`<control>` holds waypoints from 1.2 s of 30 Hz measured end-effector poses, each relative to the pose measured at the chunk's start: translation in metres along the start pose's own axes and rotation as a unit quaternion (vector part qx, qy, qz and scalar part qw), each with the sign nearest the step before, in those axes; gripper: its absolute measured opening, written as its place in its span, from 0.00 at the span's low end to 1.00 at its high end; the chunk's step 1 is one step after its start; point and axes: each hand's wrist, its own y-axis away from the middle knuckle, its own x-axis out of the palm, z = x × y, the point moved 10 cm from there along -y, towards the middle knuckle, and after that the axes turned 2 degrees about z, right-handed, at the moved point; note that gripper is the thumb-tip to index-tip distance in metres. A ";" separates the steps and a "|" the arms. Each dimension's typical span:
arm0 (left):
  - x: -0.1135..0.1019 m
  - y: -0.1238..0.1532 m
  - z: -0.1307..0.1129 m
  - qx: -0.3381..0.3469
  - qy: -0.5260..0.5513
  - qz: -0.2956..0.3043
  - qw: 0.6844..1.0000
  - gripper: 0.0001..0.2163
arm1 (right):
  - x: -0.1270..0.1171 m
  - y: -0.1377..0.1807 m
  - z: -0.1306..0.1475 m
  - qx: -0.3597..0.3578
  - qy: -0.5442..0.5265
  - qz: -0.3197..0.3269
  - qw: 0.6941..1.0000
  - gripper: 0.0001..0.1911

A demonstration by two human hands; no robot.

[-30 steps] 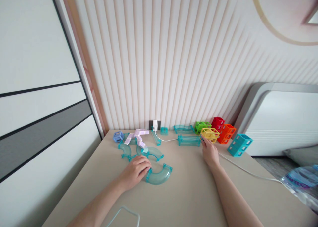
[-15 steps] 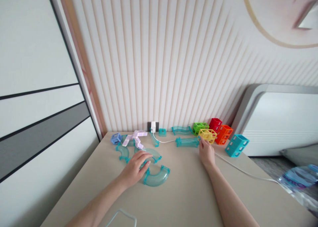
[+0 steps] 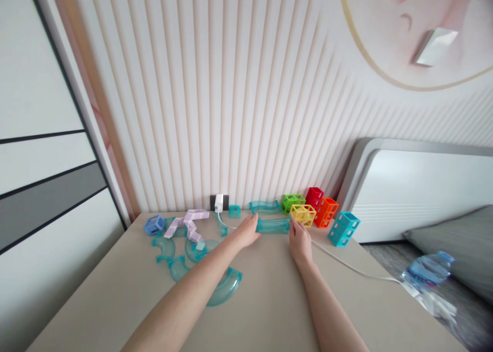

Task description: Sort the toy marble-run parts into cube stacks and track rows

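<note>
My left hand (image 3: 247,231) reaches across the table (image 3: 277,300) to the left end of a straight teal track piece (image 3: 272,225); its fingers curl at that end, touching it. My right hand (image 3: 299,241) lies at the track's right end, fingers touching the track and the yellow cage block (image 3: 303,214). Neither hand clearly grips anything. A large curved teal track (image 3: 225,290) lies under my left forearm.
Green (image 3: 291,202), red (image 3: 314,195), orange (image 3: 326,211) and teal (image 3: 344,228) cage blocks stand at the back right. Curved teal tracks (image 3: 165,245), a lilac piece (image 3: 187,220) and a blue cube (image 3: 153,224) lie at the left. A white charger (image 3: 219,202) and cable (image 3: 346,265) run right. A water bottle (image 3: 427,269) lies beyond the table's right edge.
My left hand left the curved teal track and reached forward to the straight track's left end. The right hand stayed by the yellow block. The camera view shifted to the right.
</note>
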 end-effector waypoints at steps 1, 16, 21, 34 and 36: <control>0.004 -0.004 0.003 -0.002 0.007 -0.004 1.000 0.29 | 0.000 0.000 0.000 0.000 -0.001 0.001 1.000 0.25; 0.012 -0.006 0.020 -0.010 0.070 -0.028 0.997 0.24 | 0.003 -0.004 -0.003 0.012 -0.038 -0.018 0.999 0.26; 0.013 -0.008 0.024 -0.020 0.076 -0.032 0.996 0.26 | -0.001 -0.005 -0.010 0.031 -0.047 -0.044 0.997 0.26; 0.016 -0.009 0.032 -0.033 0.078 -0.037 0.996 0.20 | 0.003 -0.005 0.006 0.004 -0.060 -0.043 0.997 0.26; 0.016 -0.009 0.034 -0.032 0.079 -0.039 0.996 0.19 | 0.006 -0.004 0.006 0.002 -0.055 -0.036 0.998 0.26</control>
